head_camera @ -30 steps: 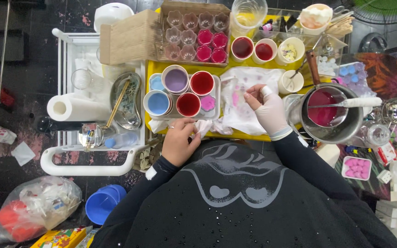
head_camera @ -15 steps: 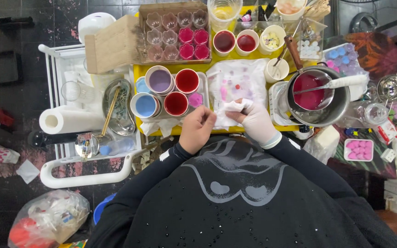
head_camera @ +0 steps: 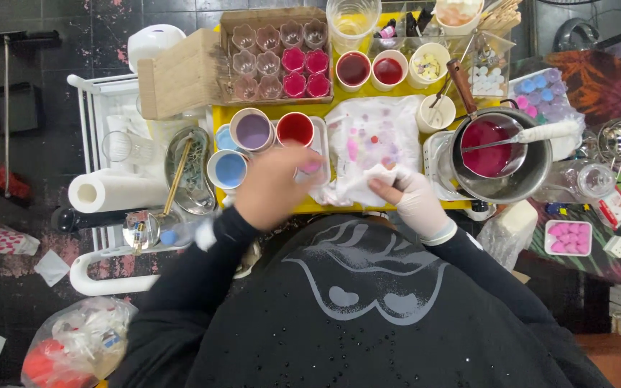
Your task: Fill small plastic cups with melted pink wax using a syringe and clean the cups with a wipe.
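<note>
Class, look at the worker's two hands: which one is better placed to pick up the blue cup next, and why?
Left. The bare left hand hovers beside the blue cup, empty as far as its blur shows; the gloved right hand is farther off, pinching the stained white cloth.

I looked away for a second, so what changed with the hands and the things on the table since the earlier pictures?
The bare left hand left the white cloth and moved up towards the cups, blurred beside the red cup; whether it grips anything cannot be told. The gloved right hand kept pinching the cloth's edge. The cups, the pot of red liquid and the paper roll stayed put.
</note>
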